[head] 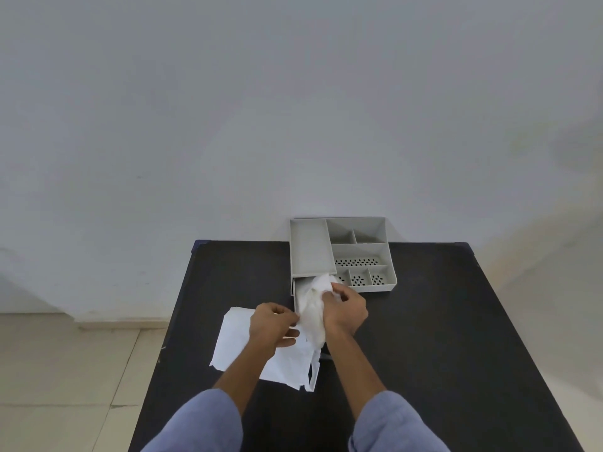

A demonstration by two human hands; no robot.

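A grey plastic organiser (359, 252) with several compartments stands at the far edge of a black table (440, 321). Its drawer (296, 290) at the lower left is pulled out toward me. A crumpled white cloth or plastic bag (311, 308) sits in the drawer. My right hand (346, 309) grips its upper part, fingers curled round it. My left hand (272, 324) pinches the cloth's left edge. Flat white sheets (235, 340) lie on the table under my left hand and forearm.
The organiser's perforated compartments (359, 262) look empty. The table's left edge borders a tiled floor (65, 370). A plain wall (293, 109) rises right behind the table. Blue sleeves cover both forearms.
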